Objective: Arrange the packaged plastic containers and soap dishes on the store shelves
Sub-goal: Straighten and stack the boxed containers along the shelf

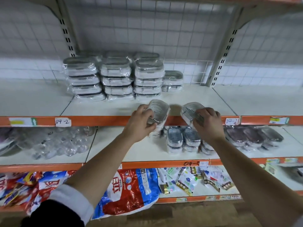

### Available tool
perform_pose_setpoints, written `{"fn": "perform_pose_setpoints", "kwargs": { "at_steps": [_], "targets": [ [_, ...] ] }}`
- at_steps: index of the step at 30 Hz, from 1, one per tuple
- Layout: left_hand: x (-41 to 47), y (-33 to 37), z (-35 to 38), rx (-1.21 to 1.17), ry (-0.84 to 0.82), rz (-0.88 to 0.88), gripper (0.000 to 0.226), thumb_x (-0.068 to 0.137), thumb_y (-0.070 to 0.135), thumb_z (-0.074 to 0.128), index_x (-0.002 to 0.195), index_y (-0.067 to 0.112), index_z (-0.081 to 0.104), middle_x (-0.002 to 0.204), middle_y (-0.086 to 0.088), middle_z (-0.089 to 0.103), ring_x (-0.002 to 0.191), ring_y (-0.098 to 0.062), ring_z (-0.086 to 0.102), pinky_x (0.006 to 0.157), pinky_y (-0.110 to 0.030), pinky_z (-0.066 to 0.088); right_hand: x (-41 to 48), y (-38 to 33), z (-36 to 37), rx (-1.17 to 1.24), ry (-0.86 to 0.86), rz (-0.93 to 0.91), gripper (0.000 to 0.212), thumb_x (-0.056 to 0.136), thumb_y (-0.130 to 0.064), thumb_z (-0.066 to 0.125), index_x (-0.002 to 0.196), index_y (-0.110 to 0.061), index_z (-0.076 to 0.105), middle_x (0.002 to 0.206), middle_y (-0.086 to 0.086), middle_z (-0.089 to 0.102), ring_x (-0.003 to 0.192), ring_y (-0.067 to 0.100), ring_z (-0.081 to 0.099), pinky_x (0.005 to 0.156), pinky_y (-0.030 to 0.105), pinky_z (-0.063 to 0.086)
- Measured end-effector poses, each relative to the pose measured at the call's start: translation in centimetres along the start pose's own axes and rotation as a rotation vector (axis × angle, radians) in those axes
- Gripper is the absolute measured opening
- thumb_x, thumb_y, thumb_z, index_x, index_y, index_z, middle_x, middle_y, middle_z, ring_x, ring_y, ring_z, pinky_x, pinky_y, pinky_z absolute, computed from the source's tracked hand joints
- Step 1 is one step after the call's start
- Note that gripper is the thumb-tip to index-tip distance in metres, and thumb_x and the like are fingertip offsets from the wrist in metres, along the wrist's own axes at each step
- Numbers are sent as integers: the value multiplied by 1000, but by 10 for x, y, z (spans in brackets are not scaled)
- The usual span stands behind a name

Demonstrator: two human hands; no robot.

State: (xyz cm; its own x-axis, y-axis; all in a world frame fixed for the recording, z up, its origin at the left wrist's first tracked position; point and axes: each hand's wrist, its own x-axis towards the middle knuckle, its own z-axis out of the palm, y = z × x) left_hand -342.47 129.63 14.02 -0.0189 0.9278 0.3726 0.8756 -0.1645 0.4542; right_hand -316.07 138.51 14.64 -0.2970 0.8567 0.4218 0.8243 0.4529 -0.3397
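White tiled wall (24,46) sat behind a wire grid (164,22). Cream shelves (32,99) had orange front edges (101,120) w/ slotted uprights (67,35).

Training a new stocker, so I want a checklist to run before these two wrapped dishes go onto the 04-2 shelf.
1. Left hand grips one clear wrapped oval soap dish: ok.
2. Right hand grips the second wrapped soap dish: ok.
3. Bare white shelf board before the stacks of wrapped grey-lidded containers: ok.
4. Room atop the shorter right-hand stack: ok.
5. Wrapping intact: cannot tell, blurred.
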Motion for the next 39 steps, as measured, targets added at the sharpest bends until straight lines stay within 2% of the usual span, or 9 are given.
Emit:
{"fn": "perform_pose_setpoints", "kwargs": {
  "at_steps": [6,10,13,17,22,25,31,36,39],
  "targets": [
    [47,16,19,78,32,-4,29,80,31,67,100,12,57,108,-5,56,107,-28,50,91,-36,38,47,47,2,-134,-153,95,41,95,-16,46,135,-24,55,144,0,50,138,31,36,113,46,29],
    [75,24,32,242,20,-102,43,80,68,51,91,27,51,98,10,55,105,-15,41,86,-37,30,70,68,-2,-67,-160,150,53,86,1,44,134,-19,57,140,8,54,136,34,36,107,43,40],
    [93,31,41,201,-10,-49,45,78,66,60,93,24,52,99,9,58,101,-17,46,85,-36,34,83,82,-4,-33,-169,191,58,79,7,45,128,-19,60,133,7,57,131,32,41,100,43,46],
    [118,40,55,37,-132,27,37,80,42,73,103,18,56,111,2,63,106,-20,52,87,-30,37,95,95,2,24,-90,168,25,87,-18,58,110,-10,61,120,10,57,122,33,43,89,42,47],
    [145,43,77,84,-188,62,54,84,20,64,137,16,51,145,-4,48,137,-22,37,113,-27,25,116,110,13,-5,-66,166,35,90,-35,59,107,-6,51,117,13,50,120,33,39,81,42,45],
    [160,40,92,249,-104,61,54,86,13,54,140,13,49,148,-2,45,141,-18,31,118,-24,13,127,116,20,-18,-54,175,39,90,-37,57,110,-3,50,120,15,48,123,34,36,79,43,45],
    [186,39,110,429,-32,-45,46,89,35,48,127,10,52,135,-6,53,130,-23,40,111,-38,29,142,124,29,23,-68,147,53,88,-46,57,115,-2,46,128,17,48,129,36,35,89,49,46],
    [199,28,114,463,-14,-61,47,96,44,47,130,10,48,138,-7,49,132,-23,38,104,-36,39,142,129,31,10,-77,120,58,82,-48,65,112,-3,45,121,20,52,118,40,41,89,50,43],
    [205,20,113,431,-17,-89,45,98,43,47,131,13,48,140,-7,43,130,-24,40,100,-36,42,141,127,29,-25,-86,83,70,77,-65,54,117,-7,48,123,17,51,114,38,42,88,47,44]
  ]
}}
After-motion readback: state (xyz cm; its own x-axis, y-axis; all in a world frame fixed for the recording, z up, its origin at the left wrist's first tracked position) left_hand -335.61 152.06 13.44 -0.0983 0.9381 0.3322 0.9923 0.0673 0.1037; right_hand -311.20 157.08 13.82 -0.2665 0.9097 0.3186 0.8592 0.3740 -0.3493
